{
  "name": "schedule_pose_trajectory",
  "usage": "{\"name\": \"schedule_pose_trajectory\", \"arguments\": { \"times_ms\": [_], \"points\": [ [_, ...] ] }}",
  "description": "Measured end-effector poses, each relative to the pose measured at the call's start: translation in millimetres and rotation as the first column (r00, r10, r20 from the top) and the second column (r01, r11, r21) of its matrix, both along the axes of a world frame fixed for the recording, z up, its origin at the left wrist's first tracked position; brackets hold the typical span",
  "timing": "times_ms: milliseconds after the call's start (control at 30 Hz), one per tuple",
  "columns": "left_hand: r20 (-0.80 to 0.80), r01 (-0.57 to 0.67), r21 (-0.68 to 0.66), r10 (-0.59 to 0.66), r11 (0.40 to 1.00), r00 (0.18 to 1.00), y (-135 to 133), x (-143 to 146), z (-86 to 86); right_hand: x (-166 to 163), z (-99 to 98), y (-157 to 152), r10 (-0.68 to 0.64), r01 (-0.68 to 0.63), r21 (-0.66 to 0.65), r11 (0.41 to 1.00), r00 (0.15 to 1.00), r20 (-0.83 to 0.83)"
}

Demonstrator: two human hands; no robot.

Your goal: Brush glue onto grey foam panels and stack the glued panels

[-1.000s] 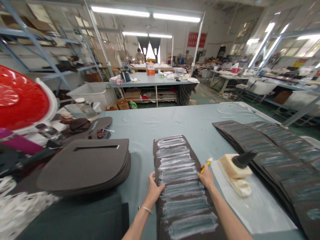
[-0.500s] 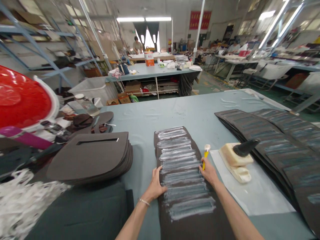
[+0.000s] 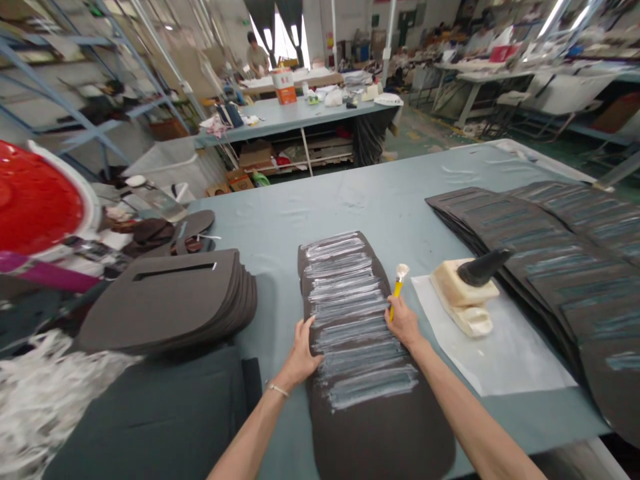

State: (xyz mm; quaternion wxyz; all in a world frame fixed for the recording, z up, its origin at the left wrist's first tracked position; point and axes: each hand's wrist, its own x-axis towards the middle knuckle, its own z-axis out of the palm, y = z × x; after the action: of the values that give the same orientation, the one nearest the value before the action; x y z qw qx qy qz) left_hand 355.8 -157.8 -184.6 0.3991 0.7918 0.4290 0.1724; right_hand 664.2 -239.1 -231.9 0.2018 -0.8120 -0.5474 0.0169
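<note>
A long dark foam-like sheet [image 3: 380,437] with rounded ends lies before me, with several bands of wet whitish glue-like coating brushed across it. My left hand [image 3: 301,353] grips its left edge, thumb and fingers bent around the side. At the opposite edge, my right hand [image 3: 404,323] is closed on a yellow-handled brush [image 3: 397,288], bristles pointing up and away, while its fingers also touch the sheet. Right of that hand, a cream plastic container [image 3: 463,283] with a black nozzle-like piece [image 3: 485,267] stands on a white sheet [image 3: 520,367].
Coated dark sheets [image 3: 540,267] overlap in piles along the right. On the left are a stack of slotted dark pieces [image 3: 165,300], dark green fabric [image 3: 150,420], white scraps [image 3: 40,407] and a red basket [image 3: 37,200]. Beyond the blue-grey table [image 3: 350,200], a person [image 3: 257,55] stands far back.
My view has tilted down and turned slightly, so the table's surroundings sit higher in the picture. Both hands keep their places at the sheet's edges, and the brush remains in the right one.
</note>
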Motion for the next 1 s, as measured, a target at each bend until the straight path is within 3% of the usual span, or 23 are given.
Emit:
{"name": "schedule_pose_trajectory", "arguments": {
  "times_ms": [333, 533, 733, 1000],
  "points": [
    [0.01, 0.061, 0.092, -0.062, 0.994, 0.998, -5, -3, 26.2, -16, 58.1, -5, 0.019, -0.014, -0.063, 0.998, 0.997, 0.069],
    [0.035, 0.09, 0.132, -0.096, 0.987, 0.995, -2, -11, 23.2, -31, 94.2, -14, 0.005, 0.013, -0.172, 0.985, 0.994, 0.106],
    [0.083, 0.098, 0.173, -0.113, 0.98, 0.99, 12, -15, 9.4, -44, 114.0, -15, -0.016, 0.044, -0.234, 0.971, 0.993, 0.119],
    [0.071, 0.092, 0.134, -0.103, 0.987, 0.992, 24, -23, 16.3, -55, 128.7, -5, -0.015, 0.054, -0.263, 0.963, 0.989, 0.147]
  ]
}}
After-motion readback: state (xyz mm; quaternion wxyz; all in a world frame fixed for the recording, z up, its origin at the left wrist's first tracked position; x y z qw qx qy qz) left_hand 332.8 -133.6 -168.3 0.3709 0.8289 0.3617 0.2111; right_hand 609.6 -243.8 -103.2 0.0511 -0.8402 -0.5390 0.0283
